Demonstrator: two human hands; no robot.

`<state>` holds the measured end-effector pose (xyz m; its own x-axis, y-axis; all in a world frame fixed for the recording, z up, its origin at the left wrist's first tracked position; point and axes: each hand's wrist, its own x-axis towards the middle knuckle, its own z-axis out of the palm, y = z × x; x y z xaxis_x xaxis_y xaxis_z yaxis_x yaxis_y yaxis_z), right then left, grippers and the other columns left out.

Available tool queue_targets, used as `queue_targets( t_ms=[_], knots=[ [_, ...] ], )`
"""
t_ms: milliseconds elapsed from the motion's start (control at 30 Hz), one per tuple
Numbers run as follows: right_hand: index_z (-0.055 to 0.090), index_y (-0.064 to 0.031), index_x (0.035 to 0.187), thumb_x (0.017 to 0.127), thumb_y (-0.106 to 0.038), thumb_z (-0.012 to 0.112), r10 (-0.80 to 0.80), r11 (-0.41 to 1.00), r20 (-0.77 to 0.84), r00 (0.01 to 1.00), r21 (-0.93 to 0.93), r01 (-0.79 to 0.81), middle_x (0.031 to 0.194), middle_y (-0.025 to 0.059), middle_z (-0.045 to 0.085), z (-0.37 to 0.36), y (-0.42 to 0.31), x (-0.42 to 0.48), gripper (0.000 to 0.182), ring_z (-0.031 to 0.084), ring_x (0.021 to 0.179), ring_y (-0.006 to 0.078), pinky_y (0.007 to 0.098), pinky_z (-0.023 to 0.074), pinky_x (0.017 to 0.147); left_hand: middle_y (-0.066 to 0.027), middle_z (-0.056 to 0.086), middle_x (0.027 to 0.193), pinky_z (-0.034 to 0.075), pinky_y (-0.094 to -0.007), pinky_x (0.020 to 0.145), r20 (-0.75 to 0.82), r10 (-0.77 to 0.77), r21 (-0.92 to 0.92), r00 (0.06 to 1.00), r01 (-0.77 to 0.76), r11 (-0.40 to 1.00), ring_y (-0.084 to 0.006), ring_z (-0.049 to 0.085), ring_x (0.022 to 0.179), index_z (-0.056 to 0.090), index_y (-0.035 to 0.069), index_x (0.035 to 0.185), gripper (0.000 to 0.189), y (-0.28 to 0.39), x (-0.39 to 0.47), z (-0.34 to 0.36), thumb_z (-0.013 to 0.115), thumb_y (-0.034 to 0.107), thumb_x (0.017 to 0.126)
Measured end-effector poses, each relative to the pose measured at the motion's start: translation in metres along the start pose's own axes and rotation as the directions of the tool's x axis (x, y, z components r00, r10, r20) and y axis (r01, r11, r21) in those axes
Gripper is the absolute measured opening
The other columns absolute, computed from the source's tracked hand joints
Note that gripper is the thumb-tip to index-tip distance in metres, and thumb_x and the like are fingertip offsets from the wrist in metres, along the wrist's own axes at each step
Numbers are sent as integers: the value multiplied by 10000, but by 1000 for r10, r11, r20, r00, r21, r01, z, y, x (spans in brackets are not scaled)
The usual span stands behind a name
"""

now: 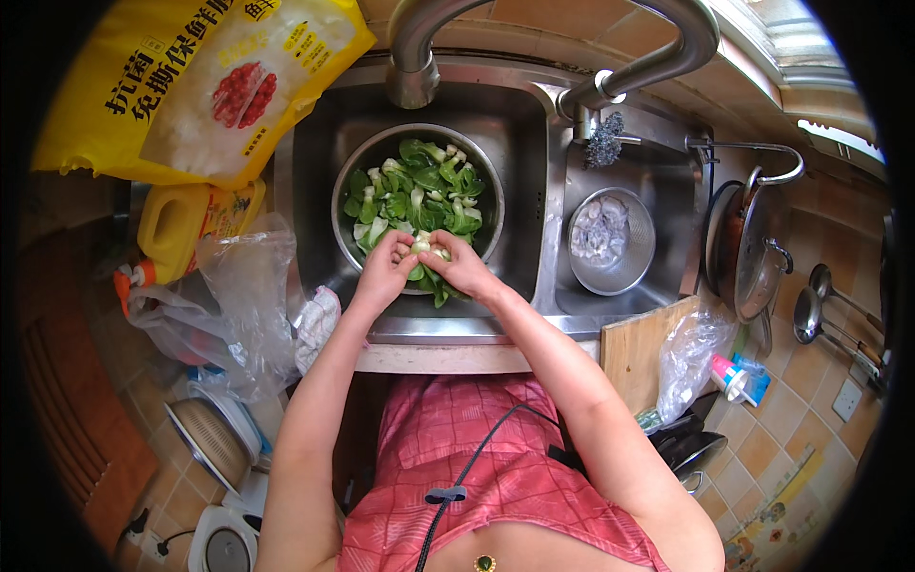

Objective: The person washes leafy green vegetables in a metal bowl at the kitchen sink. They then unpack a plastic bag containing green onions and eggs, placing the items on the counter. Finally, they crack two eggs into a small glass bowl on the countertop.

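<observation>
Over the near rim of a round metal basin (342, 236), my left hand (389, 266) and my right hand (461, 268) meet at the pale base of a leafy green vegetable (422, 247). Fingers of both hands grip that base, and its dark leaves hang down below my right hand. Inside the basin lie many small leafy greens (411, 189) with whitish stems, resembling baby bok choy. The basin stands in the larger left bowl of a stainless steel sink (525, 143). My fingers partly hide the held stems.
A metal strainer (647, 247) with pale, translucent contents sits in the smaller sink bowl. The faucet (414, 82) arches overhead, with a steel scourer (605, 139) hanging by it. Left are a yellow bag (179, 150), a yellow jug (171, 229) and a cloth (317, 325); right, a wooden board (636, 350).
</observation>
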<state>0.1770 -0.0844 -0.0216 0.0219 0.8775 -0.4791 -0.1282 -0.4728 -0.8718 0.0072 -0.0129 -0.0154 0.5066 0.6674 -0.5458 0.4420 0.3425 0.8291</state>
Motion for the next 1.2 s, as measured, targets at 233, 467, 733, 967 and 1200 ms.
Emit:
queue_targets(
  t_ms=[233, 467, 733, 967, 1200],
  knots=[
    [623, -21, 1080, 892, -252, 629, -22, 791, 314, 949, -576, 208, 947, 217, 694, -35, -37, 9, 298, 655, 935, 419, 491, 509, 801, -42, 594, 793, 487, -272, 645, 38, 113, 282, 993, -119, 952, -107, 585, 703, 645, 14, 1077, 230, 25, -7, -12, 684, -14, 852],
    [655, -72, 972, 840, -178, 633, 24, 415, 378, 925, -846, 335, 900, 164, 712, -61, -46, 24, 171, 684, 877, 368, 469, 534, 744, -34, 613, 896, 564, -275, 657, 90, -90, 62, 992, 85, 994, -103, 615, 759, 603, 16, 1120, 208, 25, -5, -25, 643, 14, 916],
    [660, -6, 1017, 888, -300, 752, 72, 996, 47, 996, -63, -69, 892, 81, 683, -6, -1, 13, 333, 600, 844, 142, 319, 497, 774, -47, 649, 940, 557, -262, 600, 9, -183, -194, 983, 182, 964, -105, 649, 779, 502, 41, 1102, 188, 19, -8, 9, 605, 23, 946],
    [633, -22, 1044, 886, -270, 729, 49, 877, 334, 941, -465, 119, 937, 182, 699, -34, -16, 11, 309, 677, 892, 323, 406, 505, 770, -77, 637, 774, 536, -303, 620, 159, -5, 381, 987, -57, 923, -169, 642, 679, 559, 27, 1016, 128, 27, -12, -3, 615, 7, 903],
    [643, -76, 1033, 819, -183, 685, 162, 377, 428, 889, -859, 345, 862, 164, 716, -62, -47, 24, 243, 695, 849, 377, 479, 543, 731, -165, 709, 920, 534, -508, 748, 196, 19, 760, 980, -164, 629, -401, 677, 888, 618, 71, 1011, 137, 46, -21, -23, 641, 98, 878]
  ],
)
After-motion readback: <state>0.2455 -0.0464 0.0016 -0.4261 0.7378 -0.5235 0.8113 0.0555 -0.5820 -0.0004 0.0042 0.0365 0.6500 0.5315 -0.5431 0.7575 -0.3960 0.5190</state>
